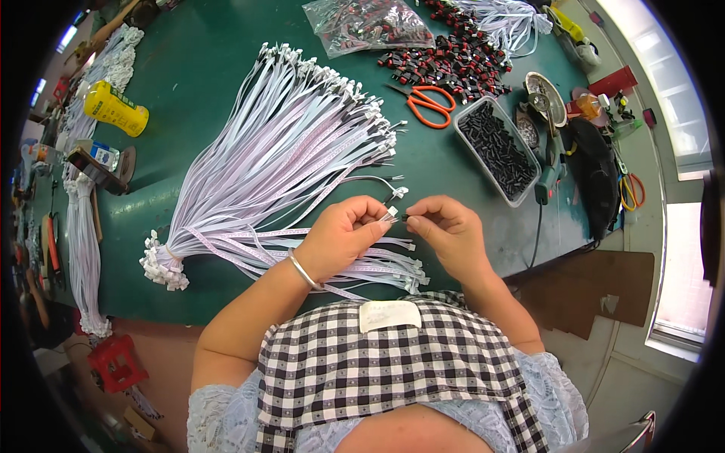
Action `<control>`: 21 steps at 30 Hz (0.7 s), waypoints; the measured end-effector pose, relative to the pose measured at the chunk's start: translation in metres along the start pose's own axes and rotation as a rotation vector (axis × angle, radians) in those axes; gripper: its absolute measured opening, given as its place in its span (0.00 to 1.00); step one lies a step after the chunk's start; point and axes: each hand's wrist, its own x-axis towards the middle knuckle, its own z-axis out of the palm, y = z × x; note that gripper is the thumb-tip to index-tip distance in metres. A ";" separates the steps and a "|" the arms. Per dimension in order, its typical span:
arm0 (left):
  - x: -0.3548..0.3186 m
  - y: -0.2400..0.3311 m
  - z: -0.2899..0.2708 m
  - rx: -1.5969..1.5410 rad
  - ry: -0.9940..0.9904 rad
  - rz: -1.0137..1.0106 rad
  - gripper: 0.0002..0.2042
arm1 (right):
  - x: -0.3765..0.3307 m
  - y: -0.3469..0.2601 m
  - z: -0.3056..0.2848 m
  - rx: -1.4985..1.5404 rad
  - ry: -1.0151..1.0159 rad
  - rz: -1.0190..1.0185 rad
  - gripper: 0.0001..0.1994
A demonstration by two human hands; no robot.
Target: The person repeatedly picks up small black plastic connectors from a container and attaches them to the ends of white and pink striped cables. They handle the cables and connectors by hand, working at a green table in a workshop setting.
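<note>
A fan of white and pale pink flat cables (260,151) with small white plugs spreads over the green table, bound near its left end. My left hand (340,234) pinches a cable's wire end (391,214) at the right side of this bundle. Opposite it, my right hand (453,234) is closed on a small dark piece (407,217), apparently a short black sleeve. The two sets of fingertips almost meet, with thin wires between them. Several more cables (377,264) lie beneath my hands, their plugs toward my right forearm.
A clear plastic tub (514,203) of short black sleeves (498,147) stands right. Beyond are orange-handled scissors (430,106), red-and-black parts (453,64) and a plastic bag (362,30). A soldering iron (549,177) lies far right, its cord hanging over the edge. A yellow bottle (117,109) is left.
</note>
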 end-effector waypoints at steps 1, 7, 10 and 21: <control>0.000 0.000 0.000 -0.002 -0.001 0.000 0.06 | 0.000 0.001 0.000 -0.045 0.000 -0.022 0.06; 0.000 0.000 0.000 0.005 0.000 -0.020 0.06 | 0.002 0.002 0.000 -0.142 0.016 -0.042 0.06; 0.001 -0.002 0.001 0.011 0.021 0.008 0.05 | 0.002 0.001 -0.002 -0.178 0.013 -0.053 0.06; 0.000 -0.001 -0.001 0.019 -0.009 -0.011 0.06 | 0.003 -0.011 0.001 -0.316 -0.019 -0.106 0.05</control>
